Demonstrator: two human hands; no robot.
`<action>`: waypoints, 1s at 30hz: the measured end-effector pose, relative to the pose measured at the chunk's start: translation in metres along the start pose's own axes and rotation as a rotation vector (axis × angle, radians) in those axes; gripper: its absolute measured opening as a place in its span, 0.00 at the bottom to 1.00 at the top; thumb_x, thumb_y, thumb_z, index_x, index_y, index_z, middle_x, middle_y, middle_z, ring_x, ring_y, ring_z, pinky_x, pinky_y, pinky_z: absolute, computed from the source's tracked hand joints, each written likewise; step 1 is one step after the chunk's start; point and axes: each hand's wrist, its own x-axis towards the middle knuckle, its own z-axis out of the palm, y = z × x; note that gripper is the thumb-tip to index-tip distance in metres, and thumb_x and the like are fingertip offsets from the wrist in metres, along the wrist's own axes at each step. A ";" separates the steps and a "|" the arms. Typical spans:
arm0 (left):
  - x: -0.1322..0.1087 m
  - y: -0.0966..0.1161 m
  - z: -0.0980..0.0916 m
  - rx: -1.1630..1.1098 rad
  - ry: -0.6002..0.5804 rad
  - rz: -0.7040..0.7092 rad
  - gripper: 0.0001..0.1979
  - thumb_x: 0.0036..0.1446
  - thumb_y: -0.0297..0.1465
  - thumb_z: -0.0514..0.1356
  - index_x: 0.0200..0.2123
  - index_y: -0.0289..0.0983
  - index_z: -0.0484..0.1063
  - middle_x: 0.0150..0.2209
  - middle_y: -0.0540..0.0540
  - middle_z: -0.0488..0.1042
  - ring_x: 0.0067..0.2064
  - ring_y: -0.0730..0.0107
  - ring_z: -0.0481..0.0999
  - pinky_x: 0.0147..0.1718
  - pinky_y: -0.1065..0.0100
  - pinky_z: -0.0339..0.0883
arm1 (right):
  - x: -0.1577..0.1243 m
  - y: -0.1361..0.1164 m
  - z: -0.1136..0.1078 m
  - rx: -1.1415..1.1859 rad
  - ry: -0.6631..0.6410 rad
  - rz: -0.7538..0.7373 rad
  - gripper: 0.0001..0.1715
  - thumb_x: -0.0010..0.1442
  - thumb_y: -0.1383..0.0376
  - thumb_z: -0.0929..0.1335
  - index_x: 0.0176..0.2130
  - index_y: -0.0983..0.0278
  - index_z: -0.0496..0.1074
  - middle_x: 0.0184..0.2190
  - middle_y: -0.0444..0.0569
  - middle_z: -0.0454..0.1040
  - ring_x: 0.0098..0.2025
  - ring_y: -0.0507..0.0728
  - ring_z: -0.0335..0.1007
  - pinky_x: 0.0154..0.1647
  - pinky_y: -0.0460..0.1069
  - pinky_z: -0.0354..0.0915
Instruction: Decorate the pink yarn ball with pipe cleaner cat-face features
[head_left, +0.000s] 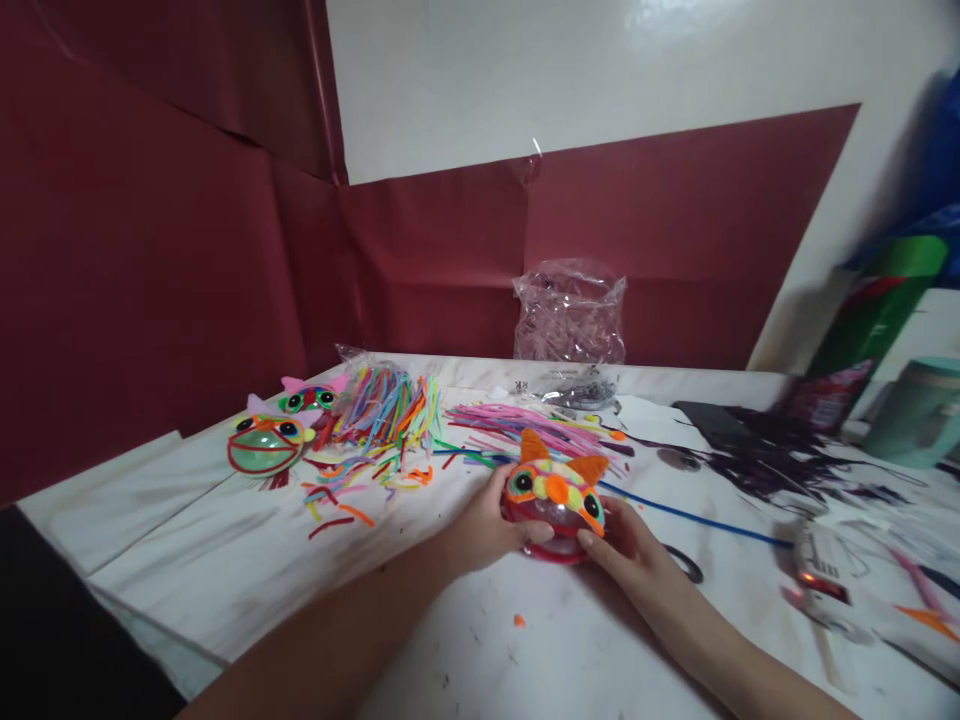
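Between my two hands is a small pipe-cleaner animal craft (556, 505) with a clear rounded body, orange ears, black eyes and a red rim along the bottom. My left hand (506, 525) grips its left side, thumb across the front. On the opposite side my right hand (626, 545) grips it with the thumb at the lower front edge. The craft's back and most of my fingers behind it are hidden. Just below on the table lies an orange scrap (519, 621). A black curved loop (686, 563) is partly visible beyond my right hand.
Two similar animal crafts (266, 447) stand at the left, beside bundled colourful pipe cleaners (390, 405) and cut pieces (352, 490). Pink pipe cleaners (517, 428) lie behind my hands. Right: a blue pipe cleaner (697, 517), a glue gun (821, 570), dark strands (780, 460) and a green cup (915, 415).
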 end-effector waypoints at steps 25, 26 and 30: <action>-0.001 -0.001 0.000 0.009 -0.002 -0.069 0.40 0.38 0.30 0.72 0.55 0.38 0.60 0.55 0.37 0.68 0.55 0.49 0.68 0.52 0.52 0.62 | 0.007 0.019 -0.006 -0.021 -0.004 -0.042 0.31 0.47 0.48 0.72 0.46 0.59 0.66 0.46 0.52 0.76 0.48 0.64 0.73 0.47 0.55 0.71; -0.001 -0.002 0.000 0.014 0.002 -0.076 0.41 0.38 0.30 0.72 0.56 0.38 0.59 0.55 0.37 0.68 0.56 0.49 0.68 0.52 0.52 0.62 | 0.007 0.018 -0.006 -0.038 0.003 -0.047 0.30 0.48 0.48 0.72 0.46 0.59 0.66 0.45 0.52 0.77 0.48 0.63 0.73 0.47 0.55 0.71; -0.003 -0.001 0.003 0.036 0.031 -0.089 0.41 0.38 0.29 0.72 0.56 0.37 0.59 0.55 0.36 0.69 0.55 0.49 0.68 0.52 0.50 0.63 | 0.003 0.013 -0.005 -0.118 0.057 -0.039 0.30 0.47 0.47 0.71 0.45 0.60 0.67 0.44 0.52 0.77 0.47 0.64 0.73 0.45 0.54 0.72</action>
